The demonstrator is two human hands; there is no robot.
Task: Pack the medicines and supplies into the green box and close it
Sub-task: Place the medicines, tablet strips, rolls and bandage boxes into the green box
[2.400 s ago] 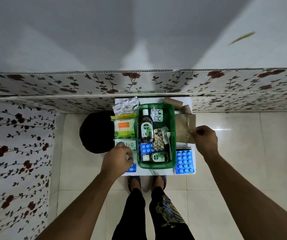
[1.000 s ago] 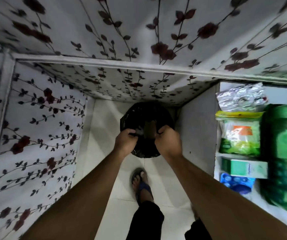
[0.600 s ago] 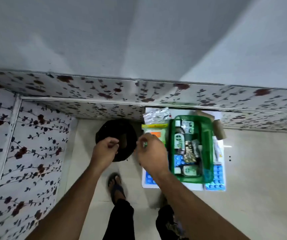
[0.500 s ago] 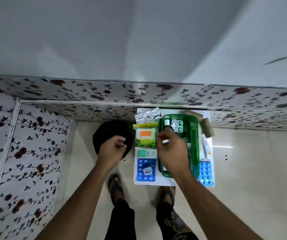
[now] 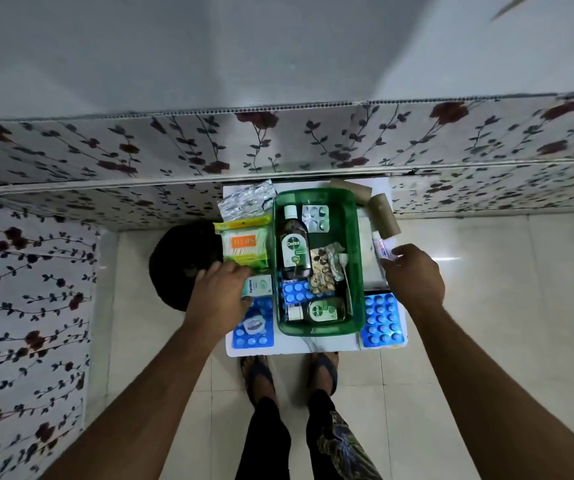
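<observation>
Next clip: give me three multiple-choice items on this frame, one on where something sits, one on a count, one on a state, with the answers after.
1. Where does the tall Dettol bottle lie?
A. Inside the green box
B. On the floor
C. In the left hand

2. How many cardboard tubes lie beyond the box's far right corner?
A. None
B. Two
C. Four

3. What is the state of the green box?
A. Closed with a lid
B. Tipped over
C. Open, partly filled

Answers:
1 A, the bottle lies flat within the box walls.
2 B, one cardboard tube lies by the wall and another cardboard tube just right of it.
3 C, no lid covers it and the contents show from above.
</observation>
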